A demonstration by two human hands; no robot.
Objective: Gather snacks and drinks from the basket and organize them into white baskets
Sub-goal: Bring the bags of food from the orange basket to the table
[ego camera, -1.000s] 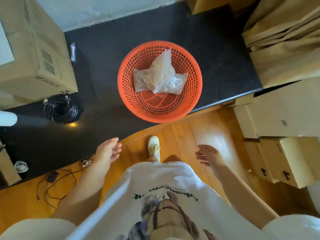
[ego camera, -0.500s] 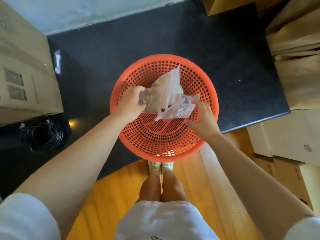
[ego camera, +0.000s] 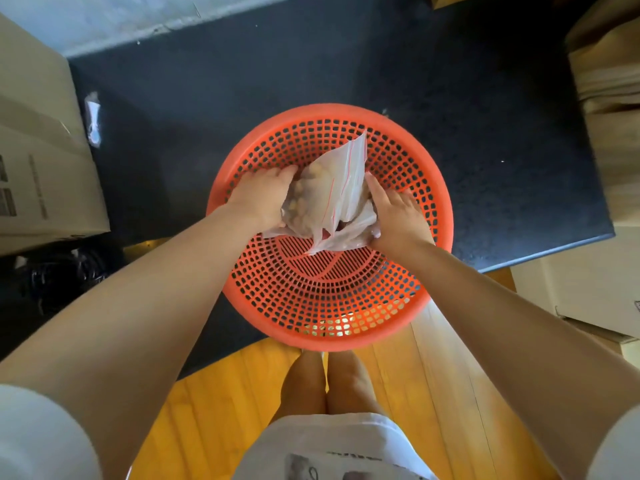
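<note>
My left hand (ego camera: 261, 195) and right hand (ego camera: 398, 216), at frame centre, now clasp the clear bags (ego camera: 332, 195) from either side: the left grip curls round the fuller bag of pale snacks, the right grip presses and pinches the crumpled bag beside it. Half a second ago the fingers were only touching the plastic; a second ago both hands hung free near my waist. The bags are bunched between my palms, inside the orange basket (ego camera: 329, 327), in its upper half, and I cannot tell whether they are lifted off its floor. The basket sits at frame centre, partly on the dark mat (ego camera: 450, 98), with its lower rim over the wood floor (ego camera: 214, 410). Cartons (ego camera: 38, 150) stand at left and right edges. Judgement: the grasp is made; lifting out and carrying to the white baskets, which are not visible, remains.
</note>
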